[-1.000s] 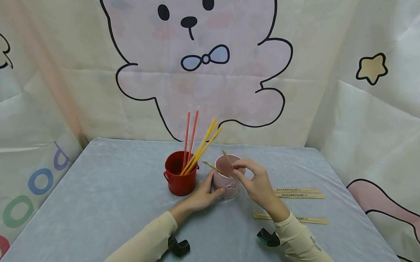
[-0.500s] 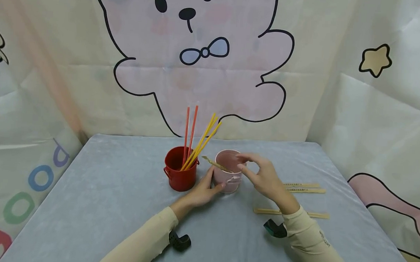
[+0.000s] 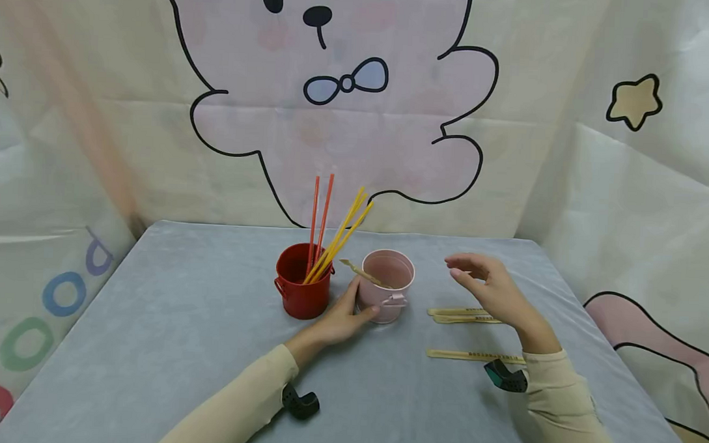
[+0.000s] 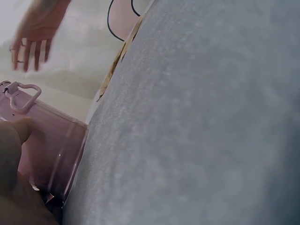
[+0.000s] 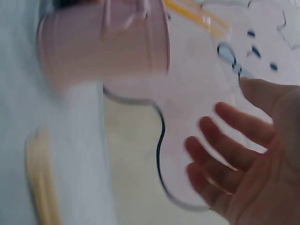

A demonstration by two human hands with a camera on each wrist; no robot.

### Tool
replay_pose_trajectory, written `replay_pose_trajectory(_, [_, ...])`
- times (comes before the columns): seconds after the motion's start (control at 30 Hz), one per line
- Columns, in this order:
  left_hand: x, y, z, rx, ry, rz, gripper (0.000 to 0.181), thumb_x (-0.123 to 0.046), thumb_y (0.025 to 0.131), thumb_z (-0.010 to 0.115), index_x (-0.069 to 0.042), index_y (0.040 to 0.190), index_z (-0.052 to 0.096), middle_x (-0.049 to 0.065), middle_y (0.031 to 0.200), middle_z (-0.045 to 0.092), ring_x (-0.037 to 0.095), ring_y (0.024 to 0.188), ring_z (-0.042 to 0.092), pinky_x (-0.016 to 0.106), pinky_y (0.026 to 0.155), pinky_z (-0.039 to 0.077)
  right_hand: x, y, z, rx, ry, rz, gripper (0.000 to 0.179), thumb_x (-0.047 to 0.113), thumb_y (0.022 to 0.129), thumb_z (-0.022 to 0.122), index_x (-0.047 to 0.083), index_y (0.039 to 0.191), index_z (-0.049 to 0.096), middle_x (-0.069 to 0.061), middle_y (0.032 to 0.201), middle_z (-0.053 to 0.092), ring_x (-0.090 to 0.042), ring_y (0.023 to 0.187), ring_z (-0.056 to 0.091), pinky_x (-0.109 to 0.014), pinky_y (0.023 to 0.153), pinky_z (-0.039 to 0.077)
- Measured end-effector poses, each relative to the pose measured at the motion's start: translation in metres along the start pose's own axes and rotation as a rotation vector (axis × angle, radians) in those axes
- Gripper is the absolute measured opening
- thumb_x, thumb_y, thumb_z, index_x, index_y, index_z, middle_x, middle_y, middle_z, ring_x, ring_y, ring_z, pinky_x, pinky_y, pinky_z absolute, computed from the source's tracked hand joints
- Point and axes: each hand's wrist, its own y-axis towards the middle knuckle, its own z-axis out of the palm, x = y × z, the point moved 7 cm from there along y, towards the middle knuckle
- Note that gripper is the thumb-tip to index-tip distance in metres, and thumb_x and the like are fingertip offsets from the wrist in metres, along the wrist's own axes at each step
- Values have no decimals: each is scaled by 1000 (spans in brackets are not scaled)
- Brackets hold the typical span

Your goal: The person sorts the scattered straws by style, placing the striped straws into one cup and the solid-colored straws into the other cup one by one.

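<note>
My left hand [image 3: 339,320] grips the pink bucket [image 3: 394,309], fingers along its left side and thumb across the front. In the left wrist view, the pink bucket [image 4: 51,140] shows its wire handle, with the thumb against its wall. A slim tan packet [image 3: 358,271], resembling wrapped disposable chopsticks, leans out over the bucket's left rim. My right hand [image 3: 495,288] is raised to the right of the bucket, above more such packets [image 3: 458,312]. Its spread fingers hold nothing in the right wrist view, where the hand [image 5: 248,150] is apart from the bucket.
Touching distance left of the pink bucket stands a red bucket [image 3: 301,298] with red sticks [image 3: 324,211] and yellow sticks [image 3: 348,229] rising from it. Another tan packet [image 3: 473,355] lies nearer the front on the blue-grey tablecloth [image 3: 181,320]. A printed cloth backdrop [image 3: 340,136] hangs behind.
My right hand has let go of a tan packet at the pink bucket's mouth and moved right, over the packets on the table. My left hand keeps its grip on the bucket.
</note>
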Motion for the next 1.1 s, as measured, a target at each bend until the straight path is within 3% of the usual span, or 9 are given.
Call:
replay_pose_trajectory(0.13, [0,0,6,30,14,2,75,-32,97,56,-21,154,9,3,163,12,18,153,6,47,124,13,-33,-18,-8,74,-100,78,30,20,99,55,7,126,61,-15,120,67,2,99,60,-19,82,50])
replay_pose_trajectory(0.23, [-1,0,9,48,-5,-1,77,-35,97,56,-22,155,7,1,164,9,16,153,3,46,124,11,-53,-26,-12,106,-155,114,31,19,98,56,4,125,61,-19,120,67,-15,101,64,-27,82,52])
replay_pose_trajectory(0.33, [0,-1,8,33,-27,-7,77,-34,97,57,-23,155,8,0,164,9,15,153,3,46,125,11,-69,-29,-9,162,-174,133,30,14,97,57,0,123,62,-23,120,65,-34,105,62,-43,86,53])
replay_pose_trajectory(0.43, [2,-3,7,30,-32,-16,75,-33,97,57,-25,154,9,-1,164,10,15,153,4,47,124,12,-82,-32,-4,225,-181,149,26,7,95,59,-2,119,64,-24,120,64,-41,106,60,-48,85,52])
replay_pose_trajectory(0.53, [4,-4,6,36,-31,-22,75,-32,97,57,-26,154,9,-2,163,10,15,153,4,47,124,13,-92,-35,0,258,-189,164,23,2,92,60,-2,114,67,-23,117,66,-38,102,60,-37,79,53])
replay_pose_trajectory(0.67, [3,-3,2,30,-32,-22,76,-29,98,56,-24,155,6,0,164,9,16,153,4,48,124,12,-101,-31,4,266,-220,171,20,2,88,64,0,107,70,-19,109,69,-24,93,60,-24,70,48])
replay_pose_trajectory(0.9, [-20,-10,-6,41,-44,-37,75,-21,98,55,-11,155,6,9,164,8,23,153,2,50,124,10,-114,-21,17,319,-165,175,9,2,86,67,-2,94,69,-10,85,70,-3,75,57,-20,66,47])
replay_pose_trajectory(1.1, [-31,-13,-8,62,-32,-40,75,-22,99,54,-12,155,5,8,164,7,22,153,2,49,124,10,-116,-22,17,315,-148,174,5,-2,85,66,-2,88,69,-8,79,68,2,70,54,-19,64,46])
